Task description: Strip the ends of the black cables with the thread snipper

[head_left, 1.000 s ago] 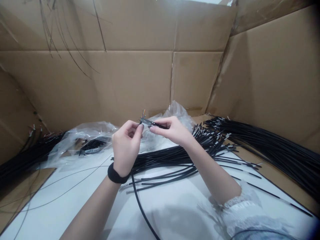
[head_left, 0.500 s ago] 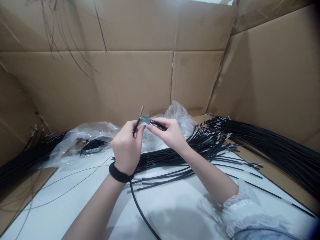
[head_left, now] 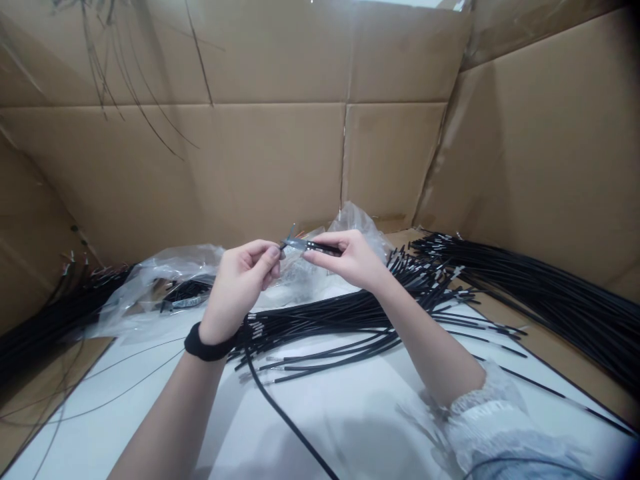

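My left hand (head_left: 247, 283) pinches the end of a black cable (head_left: 293, 427), whose long part runs down past the wrist toward the bottom edge. Thin coloured wires (head_left: 295, 233) stick out at that end, a blue one upward and orange ones to the right. My right hand (head_left: 350, 260) is closed round the dark handle of a utility knife (head_left: 323, 248). Its grey blade points left and lies against the cable end by my left fingertips. Exact contact between blade and wires is too small to make out.
A bundle of cut black cables (head_left: 330, 320) lies on the white table (head_left: 370, 413) beneath my hands. More cables are piled at the right (head_left: 540, 293) and left (head_left: 55, 307). Clear plastic bags (head_left: 160, 267) lie behind, before a cardboard wall (head_left: 270, 160).
My left hand has turned and shifted left, so the cable end now tips toward the right instead of upward. My right hand and the knife have moved slightly right.
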`<state>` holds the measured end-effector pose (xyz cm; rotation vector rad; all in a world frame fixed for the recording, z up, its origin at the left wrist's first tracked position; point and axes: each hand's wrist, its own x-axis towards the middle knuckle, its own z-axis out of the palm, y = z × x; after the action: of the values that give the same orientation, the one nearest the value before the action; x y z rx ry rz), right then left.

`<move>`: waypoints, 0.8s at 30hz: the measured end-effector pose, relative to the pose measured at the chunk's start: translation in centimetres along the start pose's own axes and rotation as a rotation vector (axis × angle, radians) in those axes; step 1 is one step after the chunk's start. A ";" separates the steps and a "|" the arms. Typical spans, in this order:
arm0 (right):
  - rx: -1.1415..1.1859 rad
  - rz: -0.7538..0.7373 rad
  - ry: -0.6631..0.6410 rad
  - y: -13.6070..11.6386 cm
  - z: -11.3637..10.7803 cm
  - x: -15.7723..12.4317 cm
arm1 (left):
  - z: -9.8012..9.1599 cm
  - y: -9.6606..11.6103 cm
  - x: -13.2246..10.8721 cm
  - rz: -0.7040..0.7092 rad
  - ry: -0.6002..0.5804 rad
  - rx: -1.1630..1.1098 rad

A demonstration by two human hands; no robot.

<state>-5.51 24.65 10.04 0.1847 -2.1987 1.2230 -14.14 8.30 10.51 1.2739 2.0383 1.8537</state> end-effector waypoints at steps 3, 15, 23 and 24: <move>0.052 -0.012 -0.087 -0.4 -1.0 -0.2 | -0.5 0.1 0.3 -0.190 -0.273 -0.240; 0.013 0.063 0.004 -0.4 -0.1 -0.1 | 2.6 -1.2 -1.1 0.480 0.554 0.676; 0.077 0.145 -0.158 -0.9 -2.2 -0.2 | 2.0 -0.1 -0.6 0.099 0.175 0.074; 0.093 0.159 -0.145 -0.6 -2.6 -0.1 | 2.1 0.0 -0.6 0.087 0.181 0.043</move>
<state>-4.04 26.35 11.44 0.1422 -2.3186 1.4406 -12.56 9.52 9.69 1.2661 2.1547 2.0432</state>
